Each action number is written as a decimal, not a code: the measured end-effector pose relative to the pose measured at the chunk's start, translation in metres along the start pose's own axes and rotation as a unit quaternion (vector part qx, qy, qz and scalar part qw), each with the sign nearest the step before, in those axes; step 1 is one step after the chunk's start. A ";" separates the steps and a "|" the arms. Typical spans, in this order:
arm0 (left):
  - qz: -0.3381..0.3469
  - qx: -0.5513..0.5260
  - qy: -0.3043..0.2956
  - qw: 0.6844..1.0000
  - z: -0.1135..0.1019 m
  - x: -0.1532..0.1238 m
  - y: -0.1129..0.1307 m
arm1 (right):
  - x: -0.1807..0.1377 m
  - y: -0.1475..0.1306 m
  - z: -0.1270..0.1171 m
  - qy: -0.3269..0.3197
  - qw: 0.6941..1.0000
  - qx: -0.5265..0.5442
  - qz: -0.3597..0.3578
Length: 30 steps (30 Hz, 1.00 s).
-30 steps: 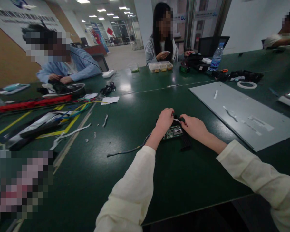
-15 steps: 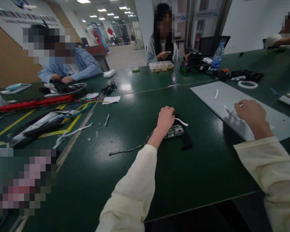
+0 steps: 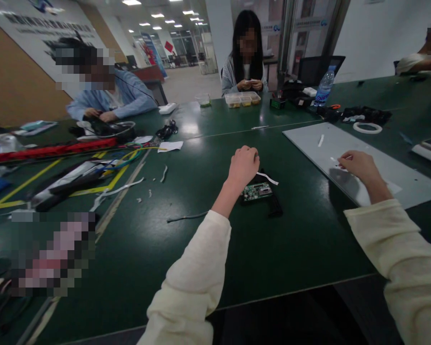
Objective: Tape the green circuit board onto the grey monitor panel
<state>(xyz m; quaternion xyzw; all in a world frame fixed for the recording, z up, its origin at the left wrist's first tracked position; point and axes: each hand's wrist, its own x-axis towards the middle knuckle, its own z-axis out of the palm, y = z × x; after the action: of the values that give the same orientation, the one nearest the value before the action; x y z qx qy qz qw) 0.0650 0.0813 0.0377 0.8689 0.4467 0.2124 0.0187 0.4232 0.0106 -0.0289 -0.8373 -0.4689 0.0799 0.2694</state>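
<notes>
My left hand (image 3: 242, 165) is over the far left side of a green circuit board (image 3: 257, 191), its fingers curled and their tips hidden. Whether it grips anything does not show. From beside its fingers a narrow white strip (image 3: 267, 178) sticks out to the right. The board sits on a black part (image 3: 275, 207), and a thin grey cable (image 3: 187, 218) runs out to the left, partly behind my forearm. Above a light grey panel (image 3: 305, 139), my right hand (image 3: 361, 167) is closed in a pinch at a small white strip (image 3: 333, 159).
Another white strip (image 3: 321, 140) and a white ring (image 3: 367, 128) lie on the right. A water bottle (image 3: 324, 88) and a food box (image 3: 243, 99) stand farther back. Cables, a red strip (image 3: 57, 151) and white scraps (image 3: 164, 174) lie left. Two people sit opposite, another far right.
My right hand has shifted slightly left, turning so its pinched fingers show. My left hand has risen a little off the board, exposing more of it. The person opposite has brought both hands together.
</notes>
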 end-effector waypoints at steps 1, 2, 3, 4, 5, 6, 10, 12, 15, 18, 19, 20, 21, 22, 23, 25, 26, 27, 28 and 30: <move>-0.002 0.000 -0.004 1.000 -0.001 -0.004 0.002 | -0.004 -0.006 -0.002 0.008 0.998 0.055 0.010; -0.005 0.001 -0.008 1.000 0.000 -0.010 0.005 | -0.007 -0.013 -0.004 0.016 0.993 0.113 0.015; -0.006 0.001 -0.011 1.000 0.001 -0.017 0.008 | -0.011 -0.021 -0.006 0.024 0.985 0.167 0.017; -0.004 -0.001 -0.013 1.000 0.002 -0.024 0.011 | -0.015 -0.029 -0.006 0.028 0.976 0.217 0.015; 0.001 -0.004 -0.012 1.000 0.004 -0.033 0.014 | -0.018 -0.037 -0.006 0.026 0.964 0.263 0.011; 0.009 -0.004 -0.009 1.000 0.006 -0.042 0.018 | -0.023 -0.047 -0.005 0.017 0.953 0.302 0.005; 0.034 0.003 0.004 0.999 0.013 -0.075 0.026 | -0.056 -0.099 0.009 -0.071 0.906 0.416 -0.033; 0.027 0.008 0.010 1.000 0.018 -0.085 0.025 | -0.086 -0.131 0.019 -0.181 0.866 0.463 -0.060; 0.017 0.002 0.008 1.000 0.028 -0.089 0.018 | -0.136 -0.175 0.031 -0.351 0.803 0.464 -0.129; 0.021 0.001 -0.012 1.000 0.039 -0.086 0.011 | -0.176 -0.201 0.042 -0.412 0.801 0.364 -0.237; 0.022 0.004 -0.016 1.000 0.042 -0.085 0.010 | -0.184 -0.205 0.045 -0.399 0.816 0.318 -0.272; 0.021 0.008 -0.019 1.000 0.044 -0.084 0.009 | -0.191 -0.207 0.048 -0.368 0.836 0.266 -0.307; 0.021 0.014 -0.019 0.999 0.045 -0.083 0.009 | -0.195 -0.207 0.051 -0.320 0.860 0.208 -0.339; 0.021 0.021 -0.016 0.999 0.046 -0.083 0.009 | -0.197 -0.206 0.054 -0.263 0.881 0.148 -0.365; 0.022 0.030 -0.012 0.999 0.046 -0.083 0.010 | -0.198 -0.205 0.056 -0.208 0.895 0.094 -0.384; 0.028 0.048 -0.006 0.998 0.043 -0.085 0.011 | -0.198 -0.203 0.058 -0.139 0.906 0.025 -0.399; 0.030 0.054 -0.005 0.998 0.041 -0.087 0.012 | -0.198 -0.202 0.058 -0.131 0.907 0.014 -0.400; 0.030 0.059 -0.007 0.998 0.040 -0.088 0.012 | -0.197 -0.202 0.057 -0.137 0.907 0.020 -0.398; 0.030 0.063 -0.010 0.998 0.039 -0.089 0.013 | -0.196 -0.202 0.057 -0.148 0.906 0.039 -0.395; 0.024 0.069 -0.015 0.997 0.039 -0.091 0.012 | -0.195 -0.203 0.055 -0.184 0.899 0.116 -0.379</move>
<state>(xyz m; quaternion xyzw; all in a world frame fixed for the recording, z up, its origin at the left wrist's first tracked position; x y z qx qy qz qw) 0.0429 0.0091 -0.0269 0.8818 0.4389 0.1679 -0.0399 0.1446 -0.0464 0.0082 -0.5295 -0.7795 0.1777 0.2836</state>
